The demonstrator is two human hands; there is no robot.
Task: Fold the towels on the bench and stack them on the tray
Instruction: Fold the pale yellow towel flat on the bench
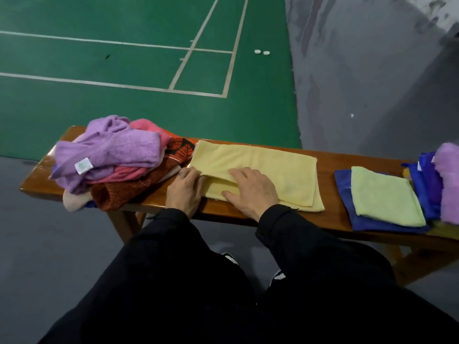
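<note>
Yellow towel (258, 167), mid-bench (330, 160): left hand (185, 192) pinched its fold, right hand (250, 189) pressed flat. Folded stack (385, 194) right, tray seemingly hidden; unfolded pile (111, 160) left.

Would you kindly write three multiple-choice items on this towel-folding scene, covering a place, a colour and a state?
1. Where is the unfolded pile on the bench?
A. the person's left end
B. the middle
C. under it

2. What colour is the towel on top of the folded blue towel?
A. red
B. pale green
C. black

3. How is the right hand?
A. clenched in a fist
B. lifted in air
C. flat on the yellow towel

Key: 1 A, the heap sits left of both hands. 2 B, the pale green towel lies there. 3 C, straight fingers press it.
</note>
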